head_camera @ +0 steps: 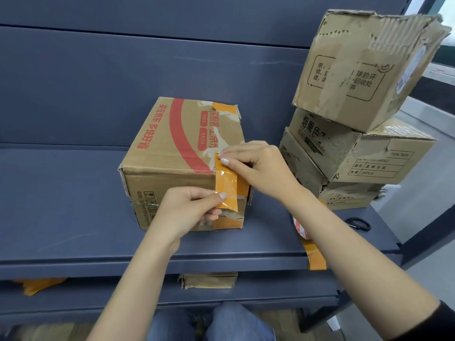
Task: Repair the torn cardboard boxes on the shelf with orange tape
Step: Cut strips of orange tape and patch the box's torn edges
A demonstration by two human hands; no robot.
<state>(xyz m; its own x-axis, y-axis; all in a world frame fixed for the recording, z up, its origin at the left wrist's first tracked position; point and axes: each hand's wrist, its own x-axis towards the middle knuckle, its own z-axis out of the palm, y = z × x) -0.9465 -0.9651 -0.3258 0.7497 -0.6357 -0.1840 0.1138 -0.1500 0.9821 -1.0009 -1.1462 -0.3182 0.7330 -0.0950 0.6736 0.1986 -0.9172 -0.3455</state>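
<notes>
in the head view a cardboard box (pixel 182 153) with red print sits on the dark blue shelf (pixel 61 205), near its middle. a strip of orange tape (pixel 226 185) runs over the box's near right top edge. the left hand (pixel 189 210) pinches the strip's lower end between thumb and fingers; the right hand (pixel 256 163) pinches its upper end against the box top. to the right stands a stack of torn boxes (pixel 357 134), with a tape roll (pixel 301 230) and scissors (pixel 358 223) near them.

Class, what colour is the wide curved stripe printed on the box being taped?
Red, on the box; the head view shows it.
</notes>
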